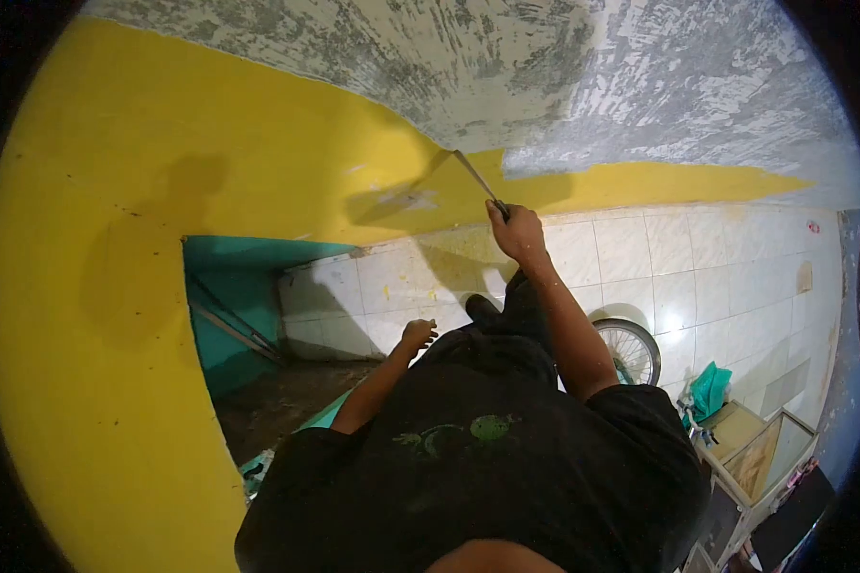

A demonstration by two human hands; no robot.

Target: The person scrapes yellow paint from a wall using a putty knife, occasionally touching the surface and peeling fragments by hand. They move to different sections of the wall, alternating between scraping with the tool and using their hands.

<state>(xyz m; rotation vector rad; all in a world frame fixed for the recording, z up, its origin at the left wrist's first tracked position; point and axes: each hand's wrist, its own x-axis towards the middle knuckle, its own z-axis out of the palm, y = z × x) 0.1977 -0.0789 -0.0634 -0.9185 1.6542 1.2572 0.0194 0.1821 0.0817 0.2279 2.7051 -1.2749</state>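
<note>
My right hand [521, 234] is wrapped round the dark handle of a scraper [474, 176]. The long thin blade shows nearly edge-on, and its tip meets the wall where yellow paint [287, 124] borders a bare grey, streaky patch [506, 76]. Beside the tip, the grey area has a stepped edge, with a yellow strip [631, 179] below it. My left hand [419, 333] hangs low at my side, away from the wall, holding nothing, its fingers loosely bent and apart.
Yellow flakes [433, 296] lie on the white tiled floor [583, 253]. To the left, a teal-edged doorway [229, 325] opens in the wall. A bicycle wheel [631, 349], a green plastic bag [709, 390] and a glass-panelled cabinet [760, 458] stand at the right.
</note>
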